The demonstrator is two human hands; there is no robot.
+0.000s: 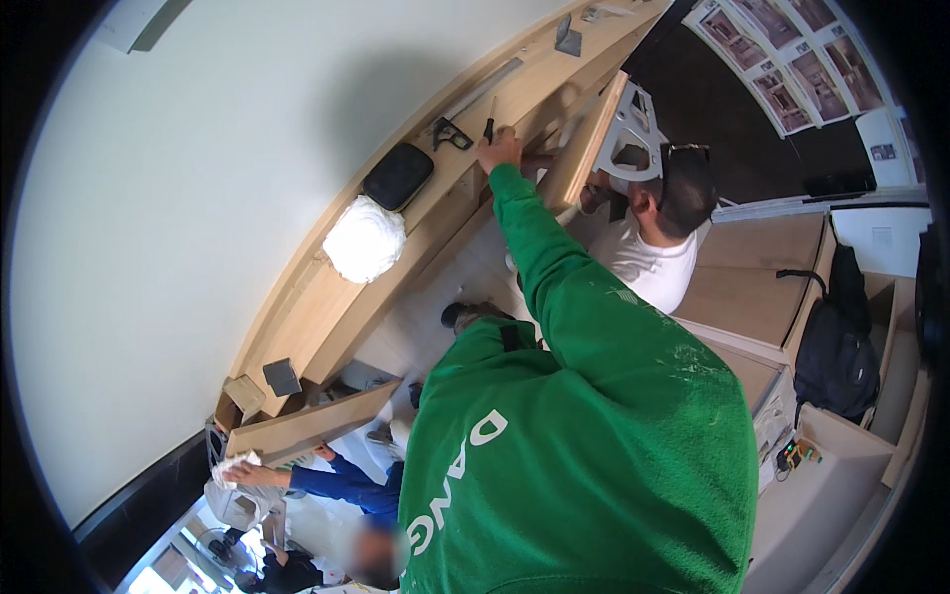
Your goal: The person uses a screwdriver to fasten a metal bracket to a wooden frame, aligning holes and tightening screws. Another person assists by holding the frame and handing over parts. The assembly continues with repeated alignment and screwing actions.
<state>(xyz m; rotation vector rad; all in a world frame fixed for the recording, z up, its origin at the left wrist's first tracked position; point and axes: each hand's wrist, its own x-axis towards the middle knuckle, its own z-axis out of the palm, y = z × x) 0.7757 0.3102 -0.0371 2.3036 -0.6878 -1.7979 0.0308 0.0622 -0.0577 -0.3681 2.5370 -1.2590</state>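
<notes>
My right arm, in a green sleeve, reaches up to a long pale wooden ledge (465, 183) along the wall. At its end my right hand (501, 150) is closed at the ledge. From the fingers sticks out a screwdriver (489, 129) with a black handle and thin shaft, its handle partly covered. Just left of the hand lies a small black tool (450, 134). Beyond it sit a black zip case (398, 176) and a bundle of white cloth (364, 240). My left hand is out of view, hidden past my body.
A person in a white shirt (648, 262) is beside a wooden panel (586, 148) with a grey metal bracket (631, 134). At lower left, a blue-sleeved co-worker's hand (255, 475) holds white cloth near a board (312, 424). A black backpack (841, 342) hangs at right.
</notes>
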